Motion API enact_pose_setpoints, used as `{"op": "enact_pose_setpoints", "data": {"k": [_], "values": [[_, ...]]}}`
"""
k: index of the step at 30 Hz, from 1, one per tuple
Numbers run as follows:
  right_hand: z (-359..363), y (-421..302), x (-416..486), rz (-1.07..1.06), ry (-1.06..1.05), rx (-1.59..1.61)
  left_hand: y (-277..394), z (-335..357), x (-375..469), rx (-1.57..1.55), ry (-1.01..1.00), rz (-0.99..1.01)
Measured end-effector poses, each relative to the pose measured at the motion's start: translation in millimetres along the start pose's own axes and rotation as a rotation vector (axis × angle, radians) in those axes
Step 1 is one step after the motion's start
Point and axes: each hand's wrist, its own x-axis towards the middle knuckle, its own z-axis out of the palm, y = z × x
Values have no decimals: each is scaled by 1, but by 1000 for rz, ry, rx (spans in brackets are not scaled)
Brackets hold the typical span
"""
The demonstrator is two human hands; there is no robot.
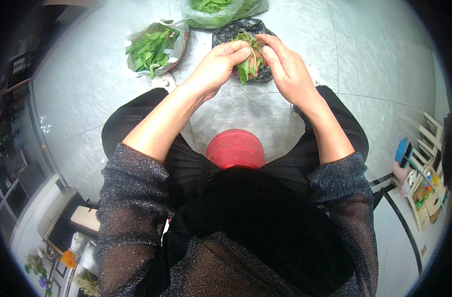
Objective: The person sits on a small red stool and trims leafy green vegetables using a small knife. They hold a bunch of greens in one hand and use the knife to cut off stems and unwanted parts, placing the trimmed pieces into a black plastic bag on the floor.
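My left hand (222, 61) grips a small sprig of leafy greens (243, 70) between thumb and fingers, its leaves hanging down. Close beside it is my right hand (287, 67), thumb and forefinger at the sprig's right side. Whether those fingertips pinch a stem is too fine to make out. Below both hands a black plastic bag (265, 76) lies open on the floor, with some green stems showing in it. To the left stands a plastic bag (181, 48) full of loose green leaves (152, 48).
A larger clear plastic bag (211, 20) of greens sits beyond the black one. Between my knees is a red plastic stool or bucket (235, 148). Stem scraps lie on the grey tiled floor (244, 111). Cluttered shelving (426, 196) stands at far right.
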Motion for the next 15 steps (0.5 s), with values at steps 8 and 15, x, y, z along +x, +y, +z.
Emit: {"op": "enact_pose_setpoints", "data": {"k": [8, 15], "values": [[9, -2, -6, -117, 14, -129, 0, 4, -3, 67, 53, -19], [12, -5, -9, -81, 77, -180, 0, 7, -5, 63, 90, -16]]}}
